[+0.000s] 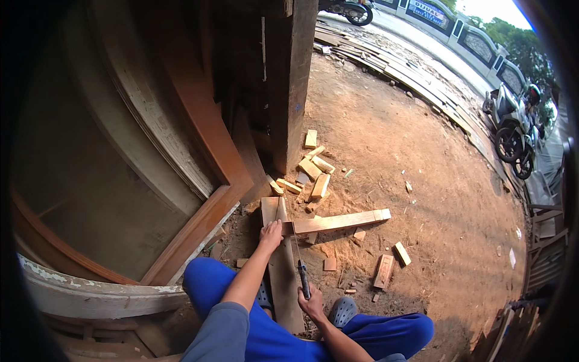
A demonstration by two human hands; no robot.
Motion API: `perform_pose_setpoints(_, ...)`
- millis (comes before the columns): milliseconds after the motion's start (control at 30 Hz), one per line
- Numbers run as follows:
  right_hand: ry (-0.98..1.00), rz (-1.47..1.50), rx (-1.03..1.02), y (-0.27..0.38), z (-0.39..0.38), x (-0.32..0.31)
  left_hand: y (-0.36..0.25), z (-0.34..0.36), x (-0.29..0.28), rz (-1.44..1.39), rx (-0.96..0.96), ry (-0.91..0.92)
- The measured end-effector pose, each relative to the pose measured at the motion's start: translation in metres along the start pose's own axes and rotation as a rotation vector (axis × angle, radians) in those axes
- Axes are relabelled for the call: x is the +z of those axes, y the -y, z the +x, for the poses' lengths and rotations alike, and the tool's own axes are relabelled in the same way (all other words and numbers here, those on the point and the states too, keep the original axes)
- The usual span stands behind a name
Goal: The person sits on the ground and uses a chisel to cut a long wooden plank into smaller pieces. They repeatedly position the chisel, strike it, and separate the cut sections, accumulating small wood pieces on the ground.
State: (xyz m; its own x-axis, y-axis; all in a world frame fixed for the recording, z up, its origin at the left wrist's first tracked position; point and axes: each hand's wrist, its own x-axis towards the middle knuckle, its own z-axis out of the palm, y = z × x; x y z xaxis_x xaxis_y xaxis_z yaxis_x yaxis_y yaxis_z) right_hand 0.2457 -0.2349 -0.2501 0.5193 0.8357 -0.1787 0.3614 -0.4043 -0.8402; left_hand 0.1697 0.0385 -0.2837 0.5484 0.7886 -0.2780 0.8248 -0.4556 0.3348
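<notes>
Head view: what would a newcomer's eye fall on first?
Probably the bright blue trousers at the lower edge, and between the knees a right hand gripping a saw at a pale beam near the centre. Next come the yellowish offcuts scattered above it and the large brown wooden frame at left.

- Bare brown ground (458, 235), spread with sawdust beyond the right hand (312, 301).
- On it, a long board (284, 289), running from beyond the left hand (271, 235) to left of the right hand.
- One timber (344, 222), its end on the board at the left hand.
- Pale offcuts (310, 169) heaped beyond both hands.
- Reddish block (383, 271) and yellowish block (402, 254), right of the right hand.
</notes>
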Motion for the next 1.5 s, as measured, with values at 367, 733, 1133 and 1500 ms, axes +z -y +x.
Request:
perform_pose_setpoints(367,0.003,0.163,0.042,0.016,0.018,-0.007,-0.007,0.016,0.002,0.032,0.146,-0.254)
perform_pose_setpoints(733,-0.003,0.276,0.07,0.007,0.037,-0.015,-0.003,0.018,0.008,-0.013,0.158,-0.253)
perform_pose_setpoints(1133,-0.021,0.222,0.059,0.011,0.036,0.005,0.003,0.017,0.004,0.078,0.193,-0.218)
perform_pose_setpoints(1500,0.02,0.238,0.098,0.002,0.028,0.009,0.012,0.015,0.005,0.046,0.181,-0.258)
